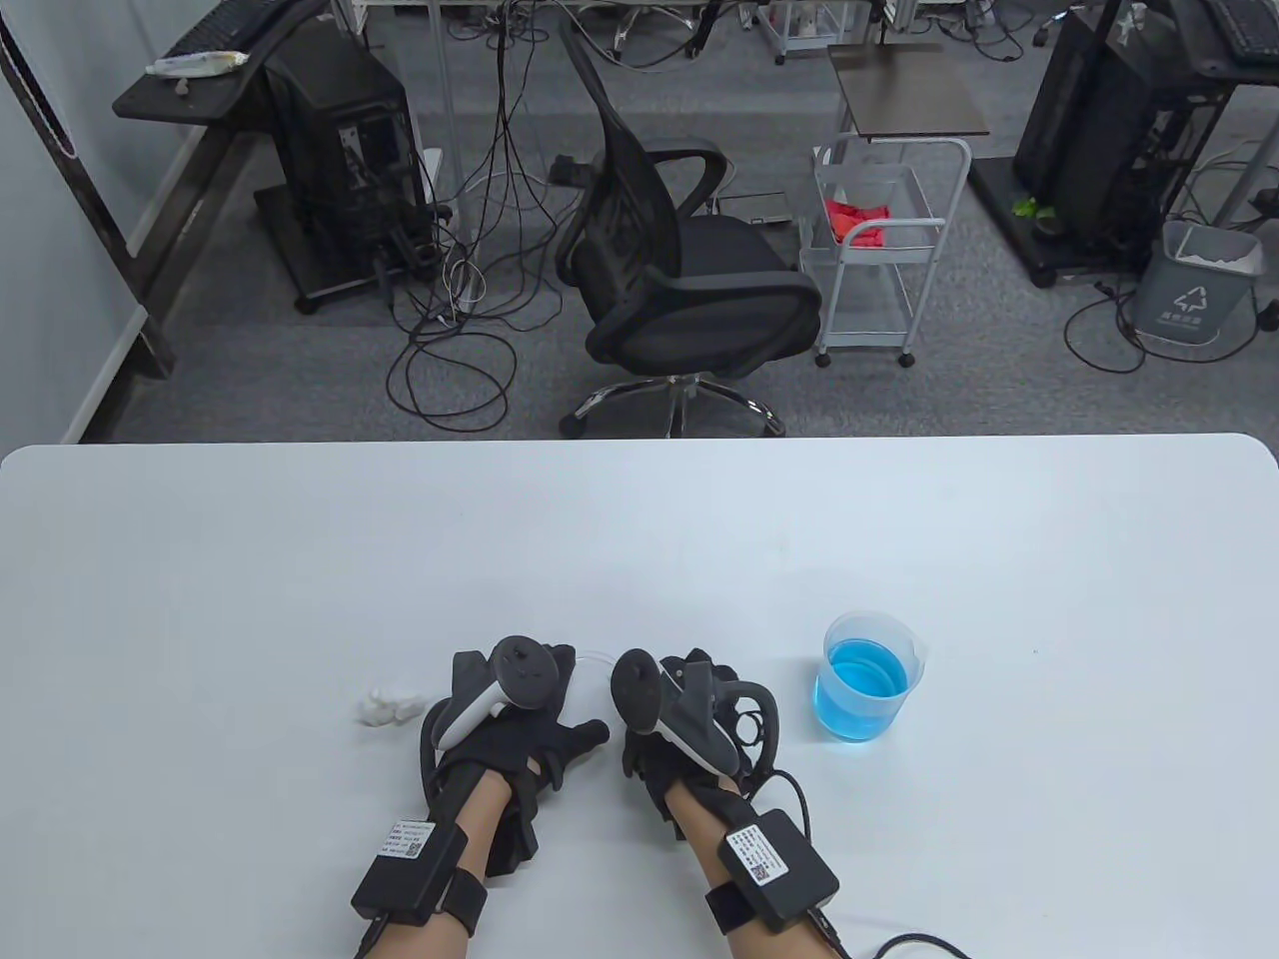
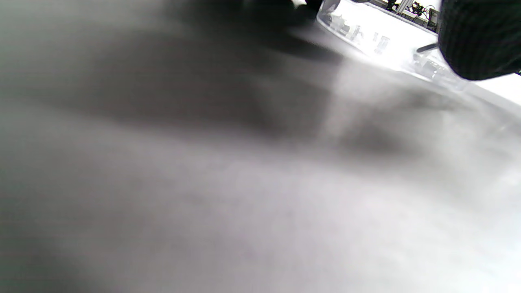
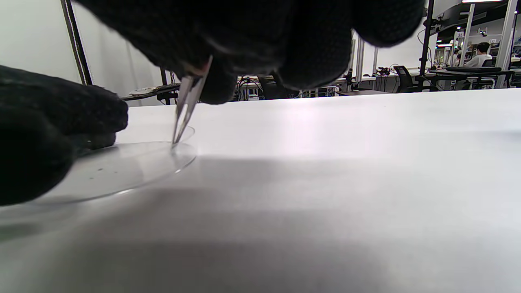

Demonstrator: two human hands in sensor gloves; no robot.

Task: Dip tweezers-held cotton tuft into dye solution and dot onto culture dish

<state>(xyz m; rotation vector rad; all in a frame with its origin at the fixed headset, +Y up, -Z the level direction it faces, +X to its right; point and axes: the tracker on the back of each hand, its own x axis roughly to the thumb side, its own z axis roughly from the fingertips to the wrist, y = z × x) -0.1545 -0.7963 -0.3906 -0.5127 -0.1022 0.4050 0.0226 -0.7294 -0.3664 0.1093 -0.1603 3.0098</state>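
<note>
Right hand (image 3: 260, 36) pinches tweezers (image 3: 185, 110), tips on the culture dish (image 3: 122, 171); left hand (image 1: 505, 719) steadies its rim. No tuft shows; cotton (image 1: 388, 706) and blue dye beaker (image 1: 867, 677) look untouched.

Beyond the white table (image 1: 300, 559): black mesh office chair (image 1: 679, 270), white wire trolley (image 1: 884, 250) holding red cloth (image 1: 857, 222), grey recycling bin (image 1: 1194, 290), black computer tower (image 1: 345, 165).

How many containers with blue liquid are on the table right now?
1. The beaker of blue liquid stands on the white table, off to the right of the right hand. Nothing else blue shows, though the hands may hide something.
</note>
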